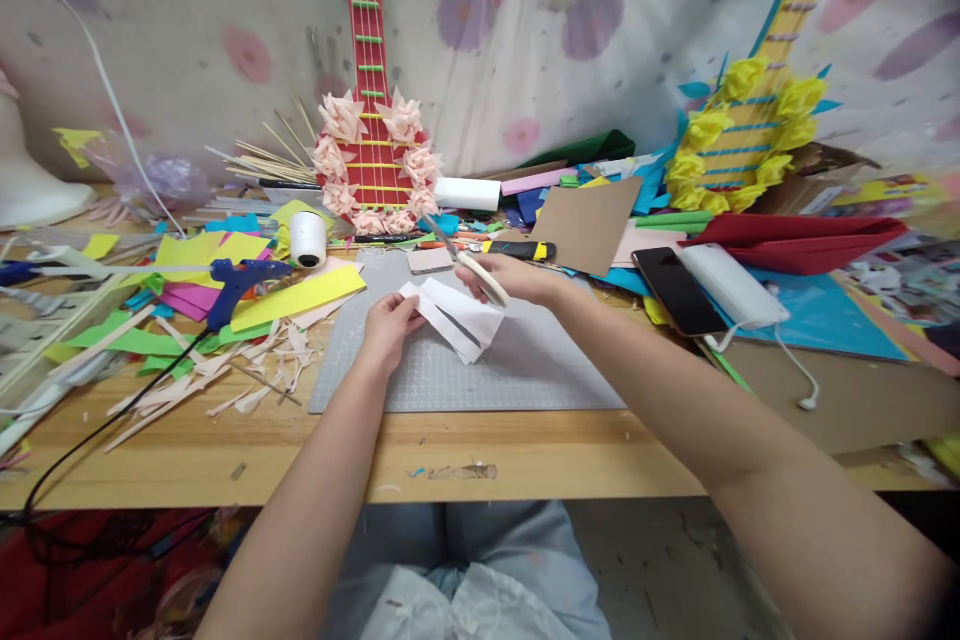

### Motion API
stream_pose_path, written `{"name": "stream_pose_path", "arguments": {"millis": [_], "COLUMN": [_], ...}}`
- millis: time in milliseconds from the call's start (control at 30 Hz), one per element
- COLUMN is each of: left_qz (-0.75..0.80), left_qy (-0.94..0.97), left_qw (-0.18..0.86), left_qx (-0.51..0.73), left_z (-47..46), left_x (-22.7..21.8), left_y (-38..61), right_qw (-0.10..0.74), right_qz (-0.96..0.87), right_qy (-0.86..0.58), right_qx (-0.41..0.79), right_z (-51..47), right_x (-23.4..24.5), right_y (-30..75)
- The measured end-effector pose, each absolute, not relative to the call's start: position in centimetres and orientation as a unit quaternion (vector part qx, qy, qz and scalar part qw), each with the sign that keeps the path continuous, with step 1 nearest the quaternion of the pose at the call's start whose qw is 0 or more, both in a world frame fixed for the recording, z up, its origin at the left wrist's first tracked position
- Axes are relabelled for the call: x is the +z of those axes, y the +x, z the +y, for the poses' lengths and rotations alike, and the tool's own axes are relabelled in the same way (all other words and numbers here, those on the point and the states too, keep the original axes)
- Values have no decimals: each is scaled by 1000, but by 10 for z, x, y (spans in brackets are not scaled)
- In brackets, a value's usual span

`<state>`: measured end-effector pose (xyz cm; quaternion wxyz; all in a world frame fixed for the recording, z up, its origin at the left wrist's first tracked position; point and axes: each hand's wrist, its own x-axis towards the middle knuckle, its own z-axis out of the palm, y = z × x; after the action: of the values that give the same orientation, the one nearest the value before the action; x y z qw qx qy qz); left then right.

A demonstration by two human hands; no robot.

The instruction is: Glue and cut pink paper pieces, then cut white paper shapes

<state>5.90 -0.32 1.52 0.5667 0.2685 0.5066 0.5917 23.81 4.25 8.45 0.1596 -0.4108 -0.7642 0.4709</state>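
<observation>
My left hand (pixel 388 328) pinches the left end of a folded white paper (pixel 459 318) and holds it over the grey cutting mat (pixel 517 370). My right hand (pixel 508 277) is closed round a pair of scissors (pixel 471 268) with pale handles. Their blades point up and to the left, just above the paper. Both forearms reach in from the bottom of the view.
A blue glue gun (pixel 238 282) with a black cord lies left among coloured paper scraps. A white tape roll (pixel 307 239), a red paper guitar (pixel 373 160), a yellow one (pixel 742 135), a phone (pixel 677 289), a white power bank (pixel 731 283) and brown card (pixel 586 224) ring the mat.
</observation>
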Motion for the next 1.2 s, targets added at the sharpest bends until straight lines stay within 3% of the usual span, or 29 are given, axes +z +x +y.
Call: {"name": "stream_pose_path", "arguments": {"millis": [133,267,567,1200], "left_qz": [474,449,435,437], "left_qy": [223,204,211,180], "left_qw": [596,602,599,580], "left_qx": [609,628,638,663], "left_z": [-2,-1,-2,-5], "left_x": [15,13,14,17], "left_y": [61,62,61,66], "right_qw": [-42,-102,-130,-83], "right_qz": [-743,-730,-721,-725], "right_qy": [-374,-376,-414,-355], "right_qx": [553,561,540,584], "right_z": [21,19,30,35], "right_x": [90,87,84,76], "right_y": [263,272,280,256]}}
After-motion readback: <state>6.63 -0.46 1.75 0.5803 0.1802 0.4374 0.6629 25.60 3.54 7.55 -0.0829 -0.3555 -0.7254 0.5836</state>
